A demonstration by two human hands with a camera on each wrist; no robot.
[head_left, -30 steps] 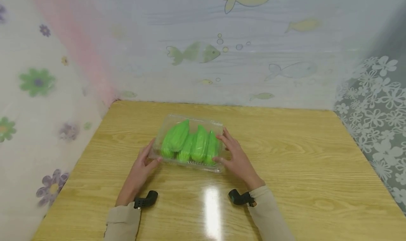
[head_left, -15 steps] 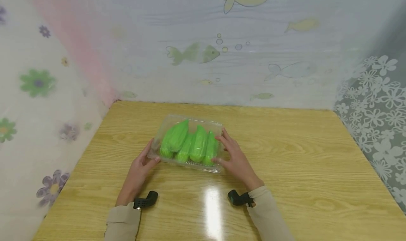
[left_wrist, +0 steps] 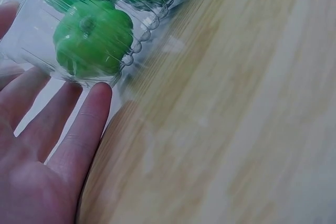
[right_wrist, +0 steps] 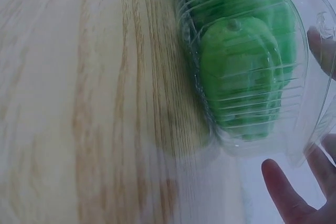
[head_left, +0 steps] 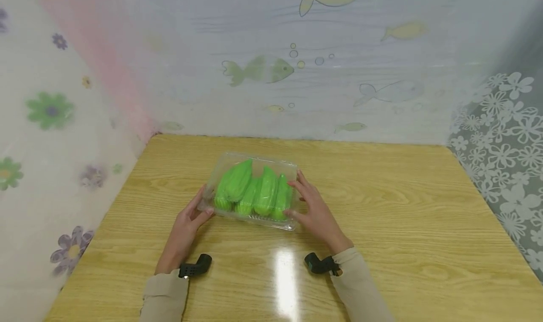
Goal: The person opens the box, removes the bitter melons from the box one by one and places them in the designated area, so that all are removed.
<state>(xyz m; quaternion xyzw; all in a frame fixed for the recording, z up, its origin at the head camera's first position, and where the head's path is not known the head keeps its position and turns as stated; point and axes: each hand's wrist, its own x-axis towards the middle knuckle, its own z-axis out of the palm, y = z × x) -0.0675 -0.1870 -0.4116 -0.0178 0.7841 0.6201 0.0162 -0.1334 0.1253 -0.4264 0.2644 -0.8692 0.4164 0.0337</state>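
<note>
A clear plastic lidded box (head_left: 220, 161) holds several ridged green vegetables (head_left: 264, 190) that taper to a point, one lying across others. It sits at a slight angle on the wooden table (head_left: 403, 209). My left hand (head_left: 186, 227) holds the box's left end, thumb at the front corner. In the left wrist view, extended fingers (left_wrist: 89, 124) reach the box's lower edge. My right hand (head_left: 316, 213) holds the right end, thumb at the front and fingertips over the lid edge. In the right wrist view, one finger (right_wrist: 281, 190) stands apart from the box wall.
Behind the table rises a wall covering (head_left: 271, 105) printed with fish. A flowered covering (head_left: 51, 180) borders the left side, and a grey one with white flowers (head_left: 509, 171) the right. Black wrist cameras (head_left: 197, 267) are worn at both sleeves.
Over the last second the box shifts very slightly left with both hands at its ends, then stays put. The hold looks the same throughout.
</note>
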